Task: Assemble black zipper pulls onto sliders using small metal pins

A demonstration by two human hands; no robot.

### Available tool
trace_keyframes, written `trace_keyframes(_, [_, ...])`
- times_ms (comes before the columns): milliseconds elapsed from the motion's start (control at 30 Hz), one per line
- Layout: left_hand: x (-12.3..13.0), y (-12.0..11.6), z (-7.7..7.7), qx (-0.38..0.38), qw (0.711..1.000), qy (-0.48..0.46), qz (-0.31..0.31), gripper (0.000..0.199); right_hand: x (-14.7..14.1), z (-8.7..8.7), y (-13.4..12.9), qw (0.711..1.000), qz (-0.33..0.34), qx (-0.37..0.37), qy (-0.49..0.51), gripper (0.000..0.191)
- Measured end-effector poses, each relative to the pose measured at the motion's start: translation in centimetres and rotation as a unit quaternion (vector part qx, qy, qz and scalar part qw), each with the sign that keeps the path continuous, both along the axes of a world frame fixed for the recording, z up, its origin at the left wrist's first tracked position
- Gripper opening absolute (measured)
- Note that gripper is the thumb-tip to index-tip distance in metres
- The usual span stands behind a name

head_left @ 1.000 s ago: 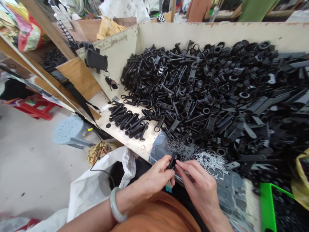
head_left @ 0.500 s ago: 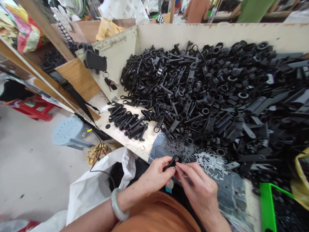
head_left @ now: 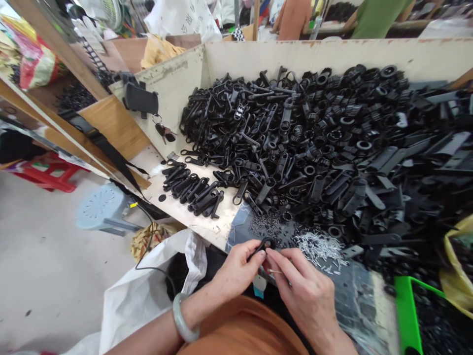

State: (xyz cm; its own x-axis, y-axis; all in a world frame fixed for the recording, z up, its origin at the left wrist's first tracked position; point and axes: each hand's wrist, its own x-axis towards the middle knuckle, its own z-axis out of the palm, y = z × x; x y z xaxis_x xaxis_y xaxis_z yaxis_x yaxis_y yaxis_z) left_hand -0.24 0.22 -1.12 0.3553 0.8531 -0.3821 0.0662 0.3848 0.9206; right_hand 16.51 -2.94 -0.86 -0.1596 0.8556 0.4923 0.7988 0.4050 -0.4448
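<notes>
My left hand (head_left: 242, 264) is closed around a small black plastic part with a ring-shaped end (head_left: 264, 243), held just over the near edge of the bench. Against that same part press the fingertips of my right hand (head_left: 305, 281), which is closed too. A thin light-coloured pin or rod (head_left: 274, 270) shows between its fingers; its kind is unclear. Beyond my hands lie a pile of small silver pins (head_left: 320, 250) and a patch of tiny dark pieces (head_left: 264, 225). A row of assembled-looking black parts (head_left: 192, 190) rests on the bench to the left.
A large heap of black plastic parts (head_left: 288, 133) fills the walled bench. At right stand a green bin (head_left: 404, 301) and a yellow bag (head_left: 456, 266). A white sack (head_left: 136, 301) hangs at left, near a blue stool (head_left: 99, 204). People sit in the background.
Both hands stay together at the black part, and the light pin in my right fingers shows more plainly. The camera view has shifted slightly.
</notes>
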Motion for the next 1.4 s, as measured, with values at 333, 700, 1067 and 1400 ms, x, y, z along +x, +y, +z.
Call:
trace_keyframes(333, [-0.3,0.4,-0.3,-0.011,1.0,-0.006,-0.011,0.034,2.1,-0.2,-1.0,0.99,0.035,-0.123,0.062,0.044])
trace_keyframes(700, [-0.2,0.2,-0.6,-0.016,1.0,-0.006,-0.002,0.034,1.6,-0.2,-1.3,0.995,0.048,-0.081,0.01,0.039])
trace_keyframes(1067, [-0.1,0.1,-1.0,-0.01,1.0,-0.008,-0.006,0.031,1.6,-0.7,-1.1,0.988,0.067,-0.137,0.024,0.041])
trace_keyframes(1400, [0.1,-0.6,-2.5,-0.047,0.999,-0.016,0.017,0.035,1.8,-0.6,-0.9,0.985,0.071,-0.144,-0.065,0.046])
